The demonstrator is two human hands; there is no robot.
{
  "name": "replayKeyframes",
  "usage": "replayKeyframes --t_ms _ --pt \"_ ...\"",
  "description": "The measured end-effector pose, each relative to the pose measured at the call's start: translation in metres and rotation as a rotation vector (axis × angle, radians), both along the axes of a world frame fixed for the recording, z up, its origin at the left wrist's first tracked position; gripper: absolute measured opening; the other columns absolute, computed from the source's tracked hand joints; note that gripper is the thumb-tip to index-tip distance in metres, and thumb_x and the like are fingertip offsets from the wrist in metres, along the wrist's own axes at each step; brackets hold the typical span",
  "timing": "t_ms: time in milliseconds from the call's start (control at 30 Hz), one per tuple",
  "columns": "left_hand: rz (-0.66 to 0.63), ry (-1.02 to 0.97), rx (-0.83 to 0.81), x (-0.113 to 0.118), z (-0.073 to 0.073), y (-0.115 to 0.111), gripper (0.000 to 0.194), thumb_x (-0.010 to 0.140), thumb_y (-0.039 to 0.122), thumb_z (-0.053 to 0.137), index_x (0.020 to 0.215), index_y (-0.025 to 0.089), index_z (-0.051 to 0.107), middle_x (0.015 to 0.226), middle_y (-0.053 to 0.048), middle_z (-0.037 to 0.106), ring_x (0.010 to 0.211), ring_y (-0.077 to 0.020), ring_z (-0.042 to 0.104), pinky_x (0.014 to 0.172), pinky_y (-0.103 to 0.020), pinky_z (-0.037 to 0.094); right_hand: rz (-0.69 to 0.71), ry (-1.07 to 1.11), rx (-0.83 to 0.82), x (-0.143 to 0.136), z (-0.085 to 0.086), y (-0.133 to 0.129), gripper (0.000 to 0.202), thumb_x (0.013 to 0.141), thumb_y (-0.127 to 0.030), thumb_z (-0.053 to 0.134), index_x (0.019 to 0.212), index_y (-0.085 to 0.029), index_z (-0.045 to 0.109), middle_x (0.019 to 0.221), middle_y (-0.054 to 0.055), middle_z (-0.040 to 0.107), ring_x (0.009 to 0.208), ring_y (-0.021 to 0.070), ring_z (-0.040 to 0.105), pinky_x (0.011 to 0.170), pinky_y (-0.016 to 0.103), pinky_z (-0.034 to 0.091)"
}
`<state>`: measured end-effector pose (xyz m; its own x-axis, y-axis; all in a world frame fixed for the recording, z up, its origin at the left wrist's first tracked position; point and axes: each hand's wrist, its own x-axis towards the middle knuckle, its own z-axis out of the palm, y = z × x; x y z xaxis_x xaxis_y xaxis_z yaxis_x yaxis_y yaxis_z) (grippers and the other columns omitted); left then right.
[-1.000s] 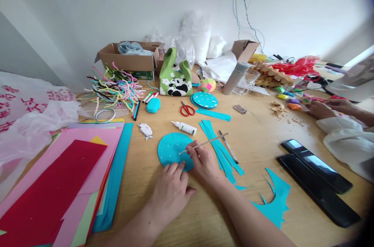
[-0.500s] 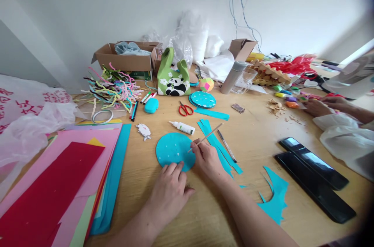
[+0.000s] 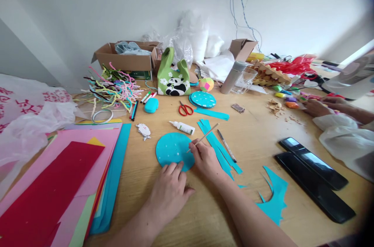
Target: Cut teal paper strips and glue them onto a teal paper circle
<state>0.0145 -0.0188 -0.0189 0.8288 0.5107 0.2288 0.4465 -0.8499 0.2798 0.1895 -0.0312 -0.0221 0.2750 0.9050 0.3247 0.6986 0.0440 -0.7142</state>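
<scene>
A round blue paper disc [image 3: 171, 147] with small pale specks lies flat on the wooden table. The fingertips of my left hand [image 3: 173, 184] rest on its near edge, fingers and thumb apart, holding nothing. At the disc's right edge, my right hand [image 3: 206, 157] pinches a thin wooden stick [image 3: 209, 131], whose lower tip is over the disc. Just beyond the disc lies a white glue bottle [image 3: 184, 127]. Blue paper strips [image 3: 214, 142] and a pen [image 3: 226, 145] are to the right of my right hand.
Red scissors [image 3: 186, 109] and a stack of speckled discs [image 3: 203, 99] lie farther back. Coloured paper sheets [image 3: 52, 184] are at the left. Blue scraps [image 3: 274, 196] and two black phone-like devices [image 3: 315, 184] are at the right. Another person's hands [image 3: 318, 106] are at the far right.
My right hand has shifted slightly left with the stick, and the stick's upper end has moved left. My left hand stays in place on the disc.
</scene>
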Motion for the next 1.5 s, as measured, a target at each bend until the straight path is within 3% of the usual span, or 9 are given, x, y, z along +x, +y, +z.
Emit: replayKeyframes --t_ms 167,400,800,1100,1500 --pt "-0.004 -0.004 0.013 0.000 -0.003 0.000 0.029 0.076 0.036 0.073 0.089 0.012 0.066 0.119 -0.014 0.065 0.101 -0.0290 0.059 0.086 -0.046 0.051 0.008 0.058 0.024 -0.003 0.003 -0.001 0.026 0.096 -0.032 0.040 0.077 -0.021 0.053 0.075 0.004 0.063 0.067 0.0163 0.060 0.063 0.026 0.044" --pt "0.002 -0.018 0.013 0.000 -0.004 -0.001 0.032 0.074 0.035 0.075 0.093 0.011 0.067 0.114 -0.014 0.067 0.099 -0.0292 0.059 0.086 -0.047 0.051 0.156 0.113 0.012 -0.020 0.007 0.000 0.029 0.097 -0.028 0.040 0.073 -0.020 0.057 0.080 0.005 0.065 0.074 0.0155 0.062 0.069 0.025 0.045" --pt "0.004 -0.012 0.003 0.000 -0.002 0.000 0.033 0.073 0.035 0.076 0.093 0.010 0.067 0.112 -0.014 0.067 0.099 -0.0287 0.060 0.086 -0.046 0.051 0.132 0.057 0.010 -0.019 0.002 0.001 0.027 0.096 -0.027 0.040 0.076 -0.020 0.057 0.081 0.005 0.064 0.074 0.0165 0.060 0.069 0.026 0.045" --pt "-0.006 -0.014 -0.006 0.000 -0.003 0.001 0.029 0.075 0.036 0.074 0.088 0.011 0.066 0.119 -0.013 0.066 0.101 -0.0290 0.059 0.086 -0.046 0.050 -0.144 0.025 0.060 0.004 -0.001 0.014 0.028 0.096 -0.037 0.040 0.084 -0.020 0.059 0.078 0.006 0.065 0.073 0.0196 0.062 0.067 0.028 0.045" --pt "-0.002 -0.006 -0.005 0.000 -0.002 0.000 0.032 0.075 0.038 0.074 0.089 0.011 0.065 0.118 -0.014 0.065 0.102 -0.0287 0.058 0.086 -0.046 0.049 -0.120 -0.082 0.035 0.001 -0.007 0.020 0.027 0.096 -0.034 0.038 0.084 -0.020 0.057 0.081 0.008 0.066 0.075 0.0204 0.062 0.067 0.029 0.045"
